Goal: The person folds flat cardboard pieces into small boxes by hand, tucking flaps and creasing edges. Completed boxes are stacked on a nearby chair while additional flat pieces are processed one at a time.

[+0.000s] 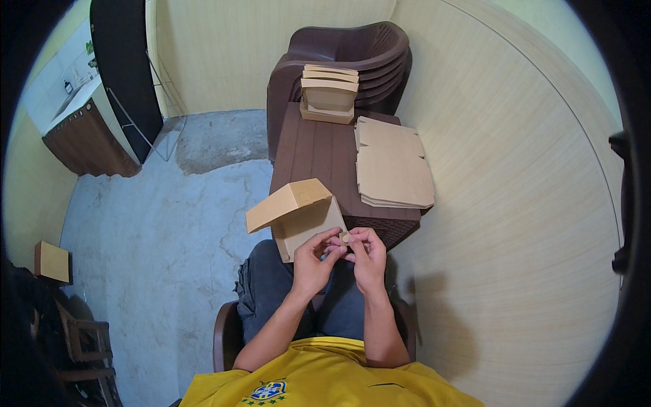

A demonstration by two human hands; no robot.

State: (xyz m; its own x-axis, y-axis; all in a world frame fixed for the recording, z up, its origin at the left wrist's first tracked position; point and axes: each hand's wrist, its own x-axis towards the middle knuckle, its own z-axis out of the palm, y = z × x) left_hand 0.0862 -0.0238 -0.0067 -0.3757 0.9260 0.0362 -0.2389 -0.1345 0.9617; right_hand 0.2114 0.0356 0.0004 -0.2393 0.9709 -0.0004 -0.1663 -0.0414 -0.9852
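From afar I see the left hand (313,264) and right hand (369,261) pinching a small brown piece (344,238) (attached or not, I can't tell), likely for steadiness, by the open box (308,225) at the tabletop (305,159).

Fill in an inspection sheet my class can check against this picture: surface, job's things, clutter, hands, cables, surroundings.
Surface: brown slatted table, bearing flat cardboard sheets on its right and folded cardboard boxes at its far end.
Job's things: open cardboard box at the table's near end; small tan piece between the hands, whether loose or attached unclear.
Clutter: tan box-shaped item, far left.
Hands: right hand pinches the piece; left hand meets it, grip unclear.
Cables: nothing seen.
Surroundings: stacked brown chairs, grey floor, pale wall.
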